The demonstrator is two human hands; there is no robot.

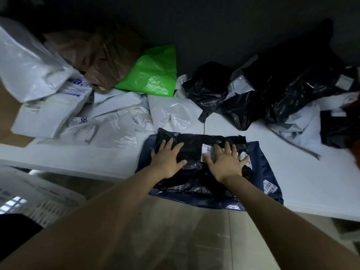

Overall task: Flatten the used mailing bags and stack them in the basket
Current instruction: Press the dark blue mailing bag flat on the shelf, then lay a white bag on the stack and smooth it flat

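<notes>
A black mailing bag lies at the white table's front edge, on top of a dark blue mailing bag that overhangs the edge. My left hand presses flat on the black bag's left half with fingers spread. My right hand presses flat on its right half, partly covering a white label. A white slatted basket stands on the floor at the lower left, below the table.
Crumpled bags crowd the back of the white table: white ones at the left, a brown one, a green one, black and grey ones at the right. A dark wall stands behind.
</notes>
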